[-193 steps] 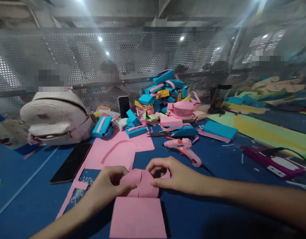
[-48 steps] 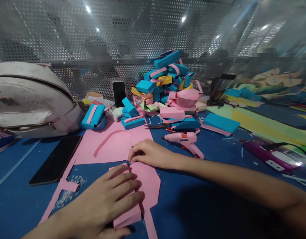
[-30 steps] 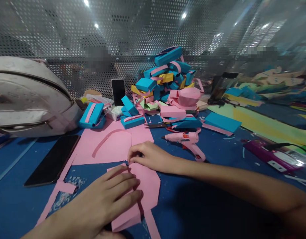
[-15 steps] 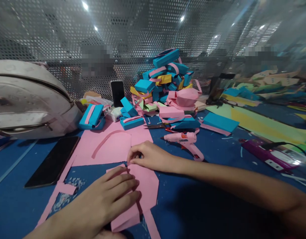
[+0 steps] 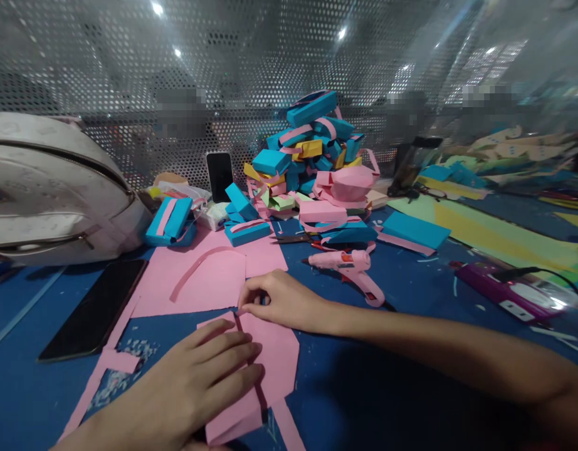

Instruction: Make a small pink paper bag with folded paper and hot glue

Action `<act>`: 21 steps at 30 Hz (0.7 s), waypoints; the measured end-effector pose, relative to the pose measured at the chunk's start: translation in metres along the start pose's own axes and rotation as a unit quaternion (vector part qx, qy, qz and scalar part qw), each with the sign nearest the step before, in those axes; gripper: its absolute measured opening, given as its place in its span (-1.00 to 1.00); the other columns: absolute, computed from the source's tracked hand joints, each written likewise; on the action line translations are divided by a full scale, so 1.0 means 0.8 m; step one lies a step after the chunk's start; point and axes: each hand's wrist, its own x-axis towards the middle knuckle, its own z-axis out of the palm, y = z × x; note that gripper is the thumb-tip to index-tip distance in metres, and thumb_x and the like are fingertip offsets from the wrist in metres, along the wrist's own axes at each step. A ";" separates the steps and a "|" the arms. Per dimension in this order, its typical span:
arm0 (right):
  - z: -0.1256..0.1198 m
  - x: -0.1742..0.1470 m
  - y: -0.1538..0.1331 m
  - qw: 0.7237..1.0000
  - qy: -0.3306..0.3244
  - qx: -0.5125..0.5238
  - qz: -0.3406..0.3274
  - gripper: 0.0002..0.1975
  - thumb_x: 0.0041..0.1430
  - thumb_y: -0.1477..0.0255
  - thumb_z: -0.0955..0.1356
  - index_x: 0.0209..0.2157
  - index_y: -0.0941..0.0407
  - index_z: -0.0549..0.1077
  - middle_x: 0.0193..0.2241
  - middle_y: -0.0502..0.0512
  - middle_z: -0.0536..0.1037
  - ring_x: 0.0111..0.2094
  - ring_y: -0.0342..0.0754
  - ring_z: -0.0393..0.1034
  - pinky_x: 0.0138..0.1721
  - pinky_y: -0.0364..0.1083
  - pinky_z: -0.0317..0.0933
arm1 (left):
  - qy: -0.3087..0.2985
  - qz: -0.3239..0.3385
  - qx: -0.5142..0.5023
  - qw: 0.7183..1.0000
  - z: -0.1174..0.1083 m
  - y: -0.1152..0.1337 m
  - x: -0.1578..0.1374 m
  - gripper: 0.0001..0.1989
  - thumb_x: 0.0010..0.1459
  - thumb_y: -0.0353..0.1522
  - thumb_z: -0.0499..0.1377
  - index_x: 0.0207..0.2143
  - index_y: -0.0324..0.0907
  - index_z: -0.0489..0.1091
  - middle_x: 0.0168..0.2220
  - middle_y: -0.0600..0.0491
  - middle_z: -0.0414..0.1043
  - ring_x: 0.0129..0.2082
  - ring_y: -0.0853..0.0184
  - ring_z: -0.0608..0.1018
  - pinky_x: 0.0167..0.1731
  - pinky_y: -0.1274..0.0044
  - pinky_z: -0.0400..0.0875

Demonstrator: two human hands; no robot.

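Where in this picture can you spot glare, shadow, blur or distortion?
Head view: bright white spots show against the perforated screen, and glare glints on the purple power strip; head view: a dark shadow covers the blue table below the right forearm; head view: the far right background looks smeared and stretched, while the left hand looks fairly crisp.

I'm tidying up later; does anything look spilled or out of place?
Yes: small pale bits lie scattered on the blue table beside a pink strip, near the left hand. Loose and unordered, they look spilled.

Dim light leaves bright glare on the perforated screen and shadows the blue table.
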 end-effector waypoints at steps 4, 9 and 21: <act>0.001 -0.002 -0.001 1.000 -0.002 -0.016 -0.007 -0.86 0.08 0.58 0.38 -0.31 0.12 0.55 -0.38 0.01 0.59 -0.40 -0.16 0.40 -0.38 -0.20 0.12 | 0.002 0.000 0.011 1.000 0.001 -0.001 -0.002 -0.28 0.21 0.04 0.05 0.25 -0.23 0.12 0.24 -0.08 0.26 0.19 0.11 0.36 0.26 0.25 0.06; 0.002 -0.003 0.000 1.000 0.004 -0.007 0.002 -0.87 0.08 0.57 0.36 -0.32 0.12 0.55 -0.40 0.01 0.59 -0.43 -0.16 0.39 -0.40 -0.20 0.12 | 0.024 0.006 0.014 1.000 0.003 -0.001 -0.001 -0.32 0.20 0.04 0.08 0.19 -0.24 0.21 0.15 -0.07 0.38 0.13 0.13 0.41 0.28 0.26 0.01; 0.008 0.005 0.003 0.998 0.020 0.051 0.031 -0.90 0.10 0.57 0.36 -0.32 0.16 0.52 -0.37 0.03 0.61 -0.37 -0.17 0.47 -0.36 -0.23 0.24 | 0.046 -0.004 -0.030 0.998 0.003 -0.002 -0.001 -0.25 0.12 0.07 0.15 0.19 -0.24 0.22 0.10 -0.11 0.43 0.10 0.13 0.45 0.23 0.28 0.17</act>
